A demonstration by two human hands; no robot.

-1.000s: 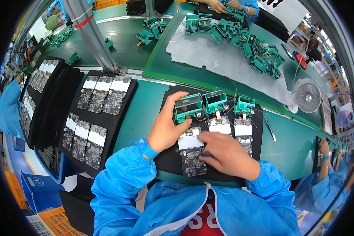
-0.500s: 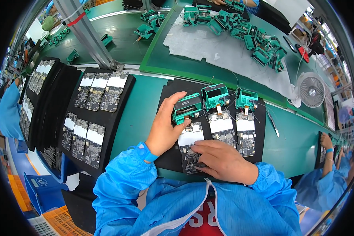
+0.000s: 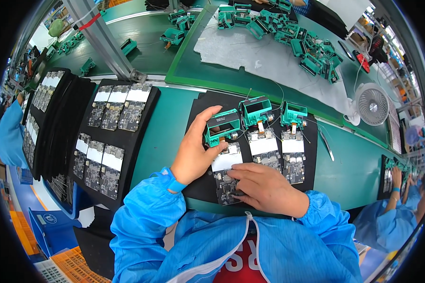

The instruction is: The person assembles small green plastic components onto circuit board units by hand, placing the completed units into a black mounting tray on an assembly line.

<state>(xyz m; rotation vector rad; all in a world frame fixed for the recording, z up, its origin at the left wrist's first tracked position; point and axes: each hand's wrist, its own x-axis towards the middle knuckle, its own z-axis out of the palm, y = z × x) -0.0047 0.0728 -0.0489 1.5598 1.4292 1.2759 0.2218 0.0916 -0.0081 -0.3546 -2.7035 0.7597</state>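
Observation:
My left hand (image 3: 192, 155) is closed around a green plastic housing (image 3: 223, 126), thumb at its lower edge and fingers over its left side. Just below it lies a dark circuit board (image 3: 225, 181) with a white strip across it. Fingers bent, my right hand (image 3: 271, 191) grips this board by its right side, covering part of it. To the right, two more boards (image 3: 264, 150) (image 3: 293, 162) lie on a black foam sheet (image 3: 205, 106). Each is joined by a short flat cable to a green housing (image 3: 256, 109) (image 3: 294, 114) above it; thin wires trail from these.
Tweezers (image 3: 326, 144) lie right of the foam. Black foam trays (image 3: 146, 111) with several boards stand at left. Beyond the green ledge, many green housings (image 3: 311, 52) lie on a pale sheet, near a small white fan (image 3: 373, 104). A metal post (image 3: 104, 42) rises at back left. Co-workers' arms (image 3: 393, 198) show at right.
The green housing in my left hand has tilted slightly, showing more of its opening. My right hand stays on the board. At the far right, a co-worker's hand has shifted.

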